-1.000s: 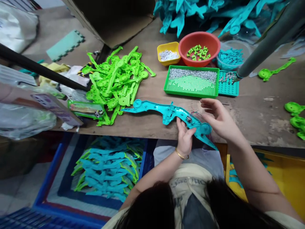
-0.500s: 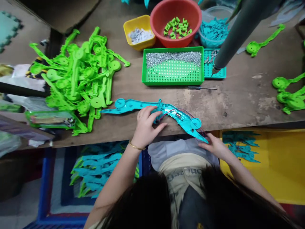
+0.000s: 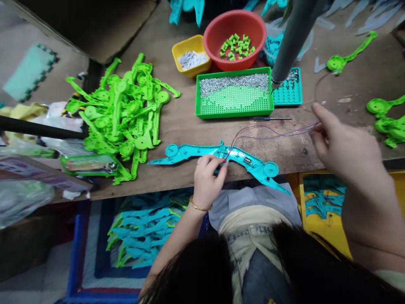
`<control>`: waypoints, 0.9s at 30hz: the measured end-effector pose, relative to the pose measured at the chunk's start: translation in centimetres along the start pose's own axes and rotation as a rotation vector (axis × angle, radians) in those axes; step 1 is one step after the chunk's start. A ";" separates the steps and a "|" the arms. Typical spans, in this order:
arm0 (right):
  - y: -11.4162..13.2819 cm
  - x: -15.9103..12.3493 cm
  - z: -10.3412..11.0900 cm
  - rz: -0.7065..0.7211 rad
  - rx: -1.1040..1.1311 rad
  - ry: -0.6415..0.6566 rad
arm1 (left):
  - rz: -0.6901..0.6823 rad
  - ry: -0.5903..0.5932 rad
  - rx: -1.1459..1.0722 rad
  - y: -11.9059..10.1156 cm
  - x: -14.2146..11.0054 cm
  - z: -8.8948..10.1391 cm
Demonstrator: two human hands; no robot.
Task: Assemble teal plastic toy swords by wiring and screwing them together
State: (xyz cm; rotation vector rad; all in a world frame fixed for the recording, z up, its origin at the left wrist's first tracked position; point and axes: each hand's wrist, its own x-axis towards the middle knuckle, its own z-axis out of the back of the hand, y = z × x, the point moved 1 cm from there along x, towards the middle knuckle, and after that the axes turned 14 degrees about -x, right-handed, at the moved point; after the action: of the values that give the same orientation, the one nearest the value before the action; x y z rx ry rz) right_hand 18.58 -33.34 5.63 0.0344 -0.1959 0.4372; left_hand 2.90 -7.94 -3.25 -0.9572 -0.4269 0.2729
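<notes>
A turquoise plastic bow-shaped shell [image 3: 196,151] lies across the front of the bench, its hollow side up. My left hand [image 3: 209,175] is closed on the shell's grip at its middle, thumb and fingers pinching there; what lies under the fingertips is hidden. Thin red and blue wires [image 3: 272,131] rise from that spot and stretch to the right. Their far end is pinched in my right hand [image 3: 340,143], which is raised over the bench's right side. A small metal spring [image 3: 247,160] sits in the shell's right arm.
Bright green parts [image 3: 120,109] are heaped at left. A green tray [image 3: 234,114] of screws, a screwdriver [image 3: 272,119], a red bowl [image 3: 234,63] and a yellow tub [image 3: 191,69] stand ahead. A grey pole-like tool [image 3: 294,38] hangs above. Bins with turquoise parts [image 3: 142,228] are below.
My right hand has moved from the shell's right tip up and to the right, drawing the wires out straight. My left hand has closed at the grip. The view has shifted slightly.
</notes>
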 end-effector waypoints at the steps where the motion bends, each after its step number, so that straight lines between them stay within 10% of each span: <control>1: 1.5 0.1 -0.5 0.017 -0.023 -0.019 | 0.089 -0.001 -0.116 -0.3 0.1 -0.1; 8: 9.8 -3.8 -4.0 0.489 0.470 -0.070 | 0.400 0.301 -1.043 -2.1 0.5 -1.1; 16: 9.1 -3.6 -5.4 0.408 0.704 -0.248 | 0.462 0.575 -1.162 -3.4 1.7 -1.4; 23: 7.5 -5.3 -6.1 0.069 1.523 0.360 | 0.734 0.664 -1.005 -4.7 7.4 -5.2; 27: 6.3 -5.8 -6.7 0.001 1.661 0.475 | 0.529 0.941 -0.447 -6.1 10.4 -6.8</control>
State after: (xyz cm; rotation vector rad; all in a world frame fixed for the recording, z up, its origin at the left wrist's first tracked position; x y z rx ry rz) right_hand 11.96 -29.57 -2.17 1.5421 0.6802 0.4915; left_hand 15.52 -11.98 0.84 -1.5042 0.6686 0.1735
